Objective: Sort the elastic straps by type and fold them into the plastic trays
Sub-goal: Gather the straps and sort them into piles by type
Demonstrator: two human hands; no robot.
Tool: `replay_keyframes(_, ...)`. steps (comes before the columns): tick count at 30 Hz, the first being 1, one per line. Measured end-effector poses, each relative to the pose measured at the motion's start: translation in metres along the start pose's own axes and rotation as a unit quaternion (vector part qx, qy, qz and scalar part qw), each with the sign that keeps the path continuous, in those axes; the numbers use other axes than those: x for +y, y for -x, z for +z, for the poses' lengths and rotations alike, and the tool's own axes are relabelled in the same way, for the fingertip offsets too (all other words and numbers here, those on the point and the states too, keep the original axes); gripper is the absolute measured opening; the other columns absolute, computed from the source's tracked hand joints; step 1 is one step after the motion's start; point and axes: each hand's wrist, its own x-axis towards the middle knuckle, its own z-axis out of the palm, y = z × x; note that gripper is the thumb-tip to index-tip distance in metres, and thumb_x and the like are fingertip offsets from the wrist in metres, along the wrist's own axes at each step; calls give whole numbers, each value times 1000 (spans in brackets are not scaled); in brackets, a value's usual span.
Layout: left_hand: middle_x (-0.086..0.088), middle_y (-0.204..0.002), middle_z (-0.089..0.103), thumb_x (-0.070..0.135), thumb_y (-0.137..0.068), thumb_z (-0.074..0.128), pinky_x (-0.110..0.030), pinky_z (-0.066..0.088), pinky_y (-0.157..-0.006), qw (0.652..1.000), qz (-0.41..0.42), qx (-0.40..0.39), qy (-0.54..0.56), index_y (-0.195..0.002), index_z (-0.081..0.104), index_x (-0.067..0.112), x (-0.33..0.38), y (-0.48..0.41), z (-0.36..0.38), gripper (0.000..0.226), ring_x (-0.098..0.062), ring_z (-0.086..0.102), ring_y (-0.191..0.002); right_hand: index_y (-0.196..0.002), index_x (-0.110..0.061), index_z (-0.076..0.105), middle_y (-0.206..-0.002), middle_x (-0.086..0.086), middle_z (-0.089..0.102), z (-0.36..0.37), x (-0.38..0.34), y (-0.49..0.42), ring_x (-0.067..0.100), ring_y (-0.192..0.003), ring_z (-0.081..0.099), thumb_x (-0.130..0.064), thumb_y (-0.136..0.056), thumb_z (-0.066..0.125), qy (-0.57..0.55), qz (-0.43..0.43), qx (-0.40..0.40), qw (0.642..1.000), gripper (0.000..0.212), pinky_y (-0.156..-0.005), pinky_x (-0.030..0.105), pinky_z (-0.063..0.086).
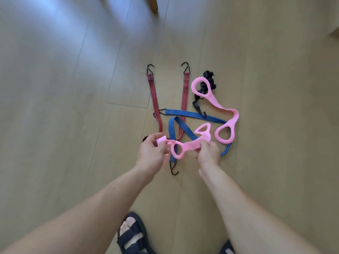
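Observation:
Both my hands hold one pink foam strap (pixel 185 146) with looped ends just above the floor. My left hand (pixel 153 152) grips its left end, and my right hand (pixel 209 152) pinches it near the middle. A second pink looped strap (pixel 219 105) lies on the floor to the right. A red striped hook strap (pixel 156 99) forms a V behind my hands. Crossing under them is a blue striped hook strap (pixel 194 114). A black strap (pixel 208 83) lies bunched beyond the pink one. No tray is in view.
The straps lie on a pale wooden plank floor (pixel 73 107). My feet in dark sandals (pixel 131 233) stand at the bottom edge. A wooden furniture leg (pixel 153 4) shows at the top.

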Motion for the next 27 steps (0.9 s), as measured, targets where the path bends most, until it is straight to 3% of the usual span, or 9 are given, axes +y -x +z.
replay_keyframes(4,-1,-112,69,16,-97,55,-14,47,-65,996,43,-38,-64,-133,55,20,61,77,-4,37,-7,64,-91,-70,-16,52,-71,-5,65,-56,-60,80,28,-95,70,-24,-91,49,66,-81,-65,992,23,-64,31,42)
replay_keyframes(7,4,-115,70,16,-99,50,-11,47,-65,982,109,-71,-136,-144,41,21,126,136,-12,46,-10,63,-95,-88,-18,61,-90,6,70,-110,-122,145,26,-89,67,-23,-90,65,106,-133,-82,982,6,-66,27,44)
replay_keyframes(12,7,-97,71,11,-93,50,-25,48,-56,929,192,-126,-289,-125,54,21,243,252,-25,34,-13,64,-75,-78,-21,67,-95,0,64,-203,-226,259,21,-85,59,-25,-84,74,200,-248,-64,946,10,-64,14,40)
replay_keyframes(16,14,-76,61,10,-91,57,-7,39,-55,878,292,-166,-340,-113,68,23,331,353,-27,27,0,54,-63,-71,-38,60,-129,-18,49,-269,-301,350,5,-118,46,-33,-81,77,186,-350,-22,918,20,-95,27,37)
replay_keyframes(18,17,-70,60,16,-91,63,-6,38,-56,871,326,-167,-327,-105,72,21,364,397,-26,17,6,55,-61,-75,-39,63,-113,-28,62,-297,-326,391,-2,-99,61,-39,-85,73,123,-340,-50,931,14,-89,38,48)
replay_keyframes(20,14,-60,58,33,-93,65,-10,37,-52,864,359,-149,-320,-85,72,20,392,438,-26,17,3,52,-53,-80,-36,62,-81,-29,66,-321,-345,431,-5,-70,61,-49,-84,67,76,-344,-39,935,14,-71,34,49)
replay_keyframes(23,-1,-82,64,44,-94,60,-27,46,-70,834,422,-156,-318,-78,69,14,422,483,-29,35,-16,57,-79,-84,-18,59,-75,-13,62,-353,-364,500,4,-65,59,-57,-84,65,30,-396,11,918,39,-62,27,49)
replay_keyframes(25,-2,-110,59,42,-96,56,-28,41,-91,810,465,-208,-291,-91,72,10,438,513,-32,36,-16,49,-106,-86,-8,60,-79,8,57,-373,-367,544,13,-63,55,-43,-93,62,21,-433,40,900,36,-60,16,43)
replay_keyframes(27,-3,-115,62,44,-99,50,-31,44,-90,795,474,-280,-255,-98,72,13,448,543,-33,38,-14,53,-105,-86,-20,63,-72,-1,62,-390,-362,579,8,-60,58,-42,-94,57,-10,-438,102,893,24,-58,18,42)
